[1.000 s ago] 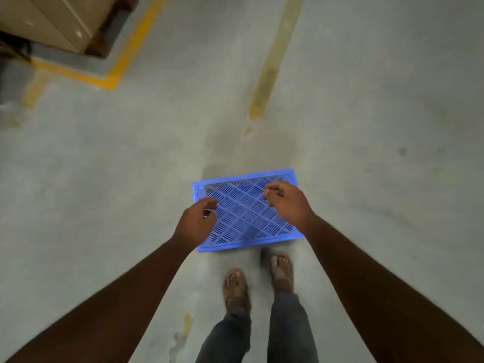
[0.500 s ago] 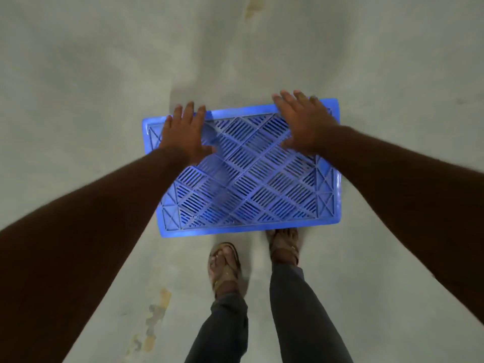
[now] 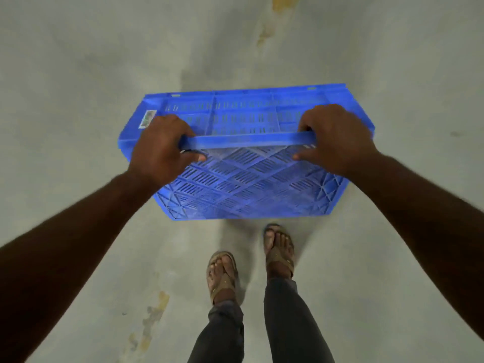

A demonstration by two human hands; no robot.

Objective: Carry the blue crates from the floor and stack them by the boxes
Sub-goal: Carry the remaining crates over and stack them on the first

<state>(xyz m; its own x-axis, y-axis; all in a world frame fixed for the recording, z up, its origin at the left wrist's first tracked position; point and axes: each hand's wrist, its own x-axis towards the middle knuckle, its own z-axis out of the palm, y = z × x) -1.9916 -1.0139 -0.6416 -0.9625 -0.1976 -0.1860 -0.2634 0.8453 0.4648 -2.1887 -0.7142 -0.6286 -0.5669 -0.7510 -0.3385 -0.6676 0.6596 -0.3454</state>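
One blue slotted plastic crate (image 3: 243,184) fills the middle of the head view, turned so its lattice bottom faces me and one long side wall shows above. My left hand (image 3: 161,146) is closed around the left end of the crate's edge. My right hand (image 3: 334,138) grips the right end of the same edge. The crate is tilted, its lower edge just ahead of my feet. A small label sits on the crate's upper left corner.
Bare grey concrete floor (image 3: 78,74) surrounds the crate on all sides. Faded yellow paint marks (image 3: 277,11) lie at the top and lower left. My sandalled feet (image 3: 277,247) stand directly behind the crate.
My hands went from lying flat on the crate's far rim to gripping its edge. The crate has tipped up, so a side wall now shows.
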